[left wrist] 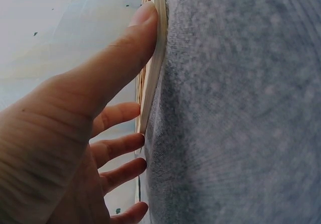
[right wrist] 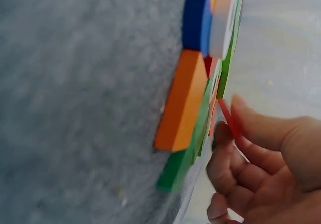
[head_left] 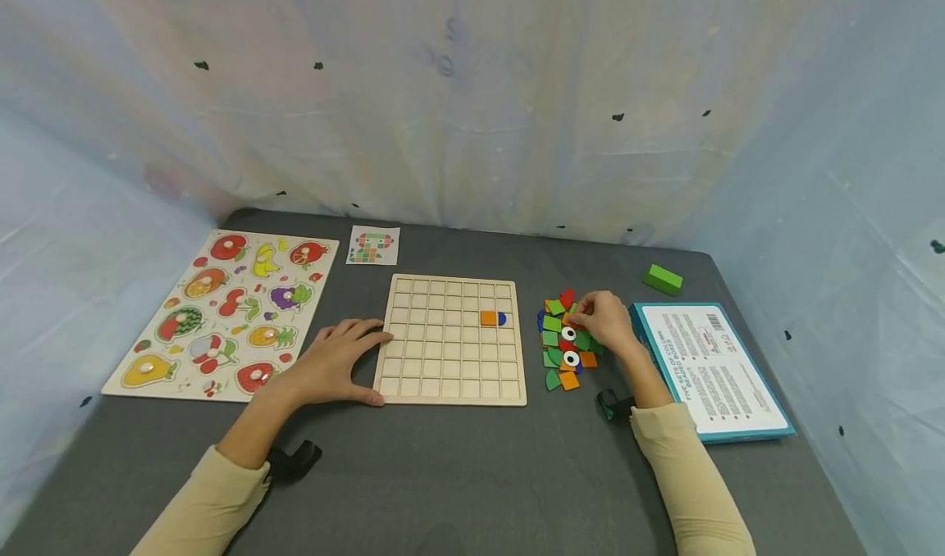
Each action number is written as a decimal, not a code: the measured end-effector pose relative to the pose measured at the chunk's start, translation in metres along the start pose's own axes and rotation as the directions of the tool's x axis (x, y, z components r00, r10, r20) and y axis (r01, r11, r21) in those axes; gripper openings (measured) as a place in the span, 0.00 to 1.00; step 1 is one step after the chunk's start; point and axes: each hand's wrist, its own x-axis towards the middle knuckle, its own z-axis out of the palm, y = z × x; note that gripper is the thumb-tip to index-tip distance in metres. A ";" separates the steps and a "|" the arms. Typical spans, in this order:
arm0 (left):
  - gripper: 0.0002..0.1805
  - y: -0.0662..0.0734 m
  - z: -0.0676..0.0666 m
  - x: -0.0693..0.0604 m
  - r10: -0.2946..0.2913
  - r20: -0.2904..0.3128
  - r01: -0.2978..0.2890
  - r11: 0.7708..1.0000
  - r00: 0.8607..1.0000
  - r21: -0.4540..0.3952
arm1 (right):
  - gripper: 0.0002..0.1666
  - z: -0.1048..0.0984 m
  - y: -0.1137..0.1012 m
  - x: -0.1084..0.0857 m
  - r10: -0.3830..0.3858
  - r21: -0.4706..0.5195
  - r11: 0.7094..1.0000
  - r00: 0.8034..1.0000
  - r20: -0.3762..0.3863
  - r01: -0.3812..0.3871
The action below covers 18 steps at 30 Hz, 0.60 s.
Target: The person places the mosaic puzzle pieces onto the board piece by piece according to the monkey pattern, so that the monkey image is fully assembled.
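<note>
A wooden grid board (head_left: 431, 369) lies in the middle of the table, with an orange square (head_left: 488, 318) and a blue rounded piece (head_left: 502, 319) side by side in its cells. My left hand (head_left: 338, 363) rests at the board's left side, fingers spread, with the thumb (left wrist: 113, 58) against its edge in the left wrist view. Over a pile of coloured pieces (head_left: 550, 338) to the right, my right hand (head_left: 607, 318) pinches a thin red piece (right wrist: 228, 117) between thumb and finger. The fingers partly hide its shape.
On the left lies a fruit puzzle board (head_left: 244, 293), and a small pattern card (head_left: 372, 245) is behind the grid. A teal-edged box (head_left: 712, 367) sits beside my right forearm, with a green block (head_left: 663, 280) behind it. Curtains (head_left: 472, 105) surround the table.
</note>
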 end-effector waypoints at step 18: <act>0.57 0.001 -0.001 0.000 -0.004 -0.001 0.004 1.000 1.000 0.010 | 0.12 0.019 -0.059 0.038 -0.122 0.415 0.908 0.985 0.122 0.061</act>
